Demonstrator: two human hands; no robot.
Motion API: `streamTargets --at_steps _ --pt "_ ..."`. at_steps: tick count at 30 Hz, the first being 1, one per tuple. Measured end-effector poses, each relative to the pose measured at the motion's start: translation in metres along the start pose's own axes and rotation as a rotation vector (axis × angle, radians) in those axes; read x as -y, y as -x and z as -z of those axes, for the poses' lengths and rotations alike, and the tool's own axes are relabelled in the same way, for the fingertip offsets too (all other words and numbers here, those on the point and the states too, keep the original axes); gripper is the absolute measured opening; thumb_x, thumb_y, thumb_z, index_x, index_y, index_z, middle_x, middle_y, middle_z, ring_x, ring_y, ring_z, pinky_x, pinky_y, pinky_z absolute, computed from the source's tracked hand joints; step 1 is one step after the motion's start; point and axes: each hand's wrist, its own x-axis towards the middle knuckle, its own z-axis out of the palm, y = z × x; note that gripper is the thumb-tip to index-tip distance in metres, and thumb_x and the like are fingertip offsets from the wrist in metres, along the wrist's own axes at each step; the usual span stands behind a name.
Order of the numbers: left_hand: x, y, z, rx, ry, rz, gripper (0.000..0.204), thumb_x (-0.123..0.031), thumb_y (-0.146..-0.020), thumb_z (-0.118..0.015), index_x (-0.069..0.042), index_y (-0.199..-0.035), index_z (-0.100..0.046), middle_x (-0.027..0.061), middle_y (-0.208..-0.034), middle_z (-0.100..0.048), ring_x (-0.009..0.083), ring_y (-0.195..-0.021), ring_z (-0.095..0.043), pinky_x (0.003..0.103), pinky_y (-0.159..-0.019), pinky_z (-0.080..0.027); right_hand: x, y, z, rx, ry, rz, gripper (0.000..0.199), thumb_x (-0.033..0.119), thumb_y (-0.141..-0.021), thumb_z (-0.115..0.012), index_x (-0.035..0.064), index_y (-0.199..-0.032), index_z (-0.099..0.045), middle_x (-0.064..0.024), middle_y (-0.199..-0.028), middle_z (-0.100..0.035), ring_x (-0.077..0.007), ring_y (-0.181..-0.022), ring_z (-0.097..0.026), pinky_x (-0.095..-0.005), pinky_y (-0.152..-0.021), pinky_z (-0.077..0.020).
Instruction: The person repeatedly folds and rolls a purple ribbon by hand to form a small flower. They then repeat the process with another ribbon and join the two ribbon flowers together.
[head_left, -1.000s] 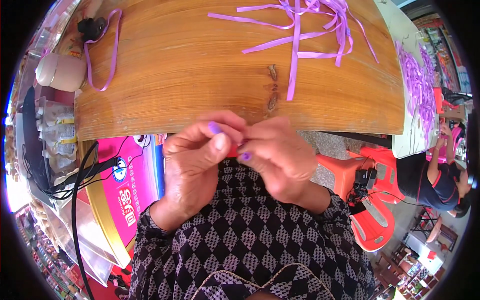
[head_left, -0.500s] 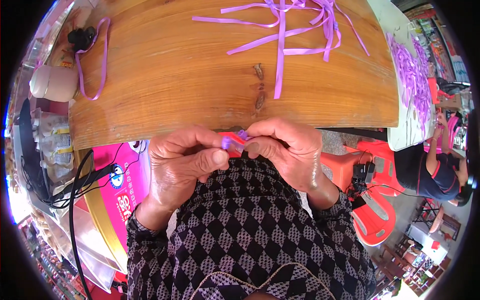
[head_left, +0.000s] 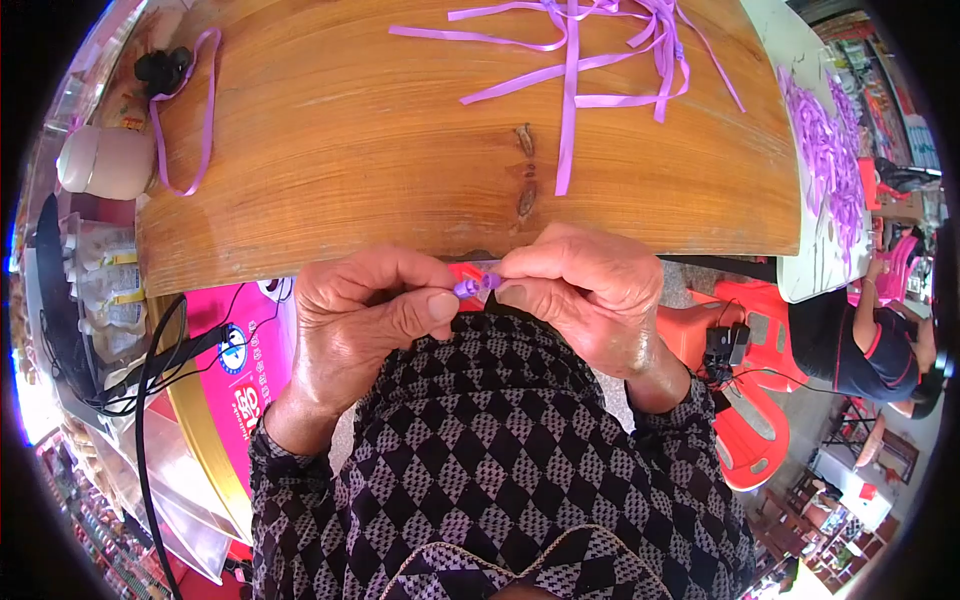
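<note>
Just off the near edge of the wooden table, above my lap, both hands pinch a small piece of purple ribbon (head_left: 478, 286) that looks folded or knotted. My left hand (head_left: 365, 320) grips its left end between thumb and forefinger. On the other end, the thumb and forefinger of my right hand (head_left: 590, 295) are closed. Only the short stretch between the fingertips shows; the fingers hide the rest. Farther off on the table lies a loose pile of purple ribbons (head_left: 570, 90), with several strips spread out flat.
A ribbon loop (head_left: 208, 120) lies at the table's (head_left: 330, 170) left, near a pinkish jar (head_left: 105, 162). Heaped purple ribbons (head_left: 830, 150) cover part of a white table at right. Red plastic stools (head_left: 750, 435) stand below it. Another person (head_left: 865, 340) is at far right. Black cables (head_left: 150, 400) hang at left.
The purple ribbon between my fingertips is now bunched tighter. My right hand has shifted slightly to the right and up; my left hand has barely moved.
</note>
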Motion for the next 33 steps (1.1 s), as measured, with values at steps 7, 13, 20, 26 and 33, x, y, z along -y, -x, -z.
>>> streamTargets --at_steps 7,13,20,26,33 --pt "-0.0018 0.0001 0.0043 -0.006 -0.168 -0.038 0.009 -0.002 -0.074 -0.070 0.002 -0.081 -0.066 0.0013 -0.070 -0.063 0.0044 -0.063 -0.053 0.017 -0.058 -0.043 0.0037 0.0002 0.0015 0.045 0.109 0.018 0.014 0.005 -0.067 -0.074 0.0026 -0.078 -0.066 -0.0028 -0.052 -0.049 -0.0127 -0.045 -0.043 -0.0262 -0.042 -0.0299" --pt "-0.0003 -0.0019 0.0050 0.017 -0.179 -0.042 0.008 0.000 -0.072 -0.070 0.002 -0.079 -0.066 0.0010 -0.070 -0.062 0.0042 -0.065 -0.053 0.017 -0.058 -0.043 0.0033 -0.0002 0.0025 0.099 0.116 0.051 0.015 0.004 -0.066 -0.074 0.0021 -0.079 -0.066 -0.0043 -0.052 -0.049 -0.0146 -0.044 -0.044 -0.0280 -0.041 -0.0302" --pt "0.0010 -0.0038 0.0045 0.091 -0.216 -0.092 0.008 0.000 -0.073 -0.069 0.003 -0.080 -0.066 0.0022 -0.072 -0.062 0.0046 -0.065 -0.054 0.018 -0.058 -0.043 -0.0022 0.0007 0.0021 0.104 0.069 0.085 0.015 0.003 -0.066 -0.074 0.0028 -0.080 -0.067 -0.0047 -0.052 -0.048 -0.0164 -0.044 -0.044 -0.0290 -0.042 -0.0315" --pt "-0.0015 -0.0049 0.0059 0.122 -0.286 -0.105 0.008 0.000 -0.073 -0.068 0.003 -0.081 -0.066 0.0023 -0.070 -0.061 0.0042 -0.063 -0.052 0.018 -0.056 -0.042 -0.0011 0.0005 0.0023 0.143 0.070 0.076 0.016 0.003 -0.065 -0.074 0.0029 -0.079 -0.067 -0.0047 -0.052 -0.048 -0.0162 -0.044 -0.044 -0.0290 -0.041 -0.0312" --pt "-0.0038 -0.0059 0.0088 0.170 -0.349 -0.152 0.008 0.003 -0.073 -0.066 0.003 -0.081 -0.065 0.0031 -0.068 -0.059 0.0059 -0.060 -0.052 0.020 -0.053 -0.041 -0.0036 0.0013 -0.0012 0.150 0.061 0.077 0.015 0.002 -0.066 -0.074 0.0025 -0.079 -0.066 -0.0049 -0.052 -0.047 -0.0160 -0.044 -0.043 -0.0287 -0.041 -0.0305"
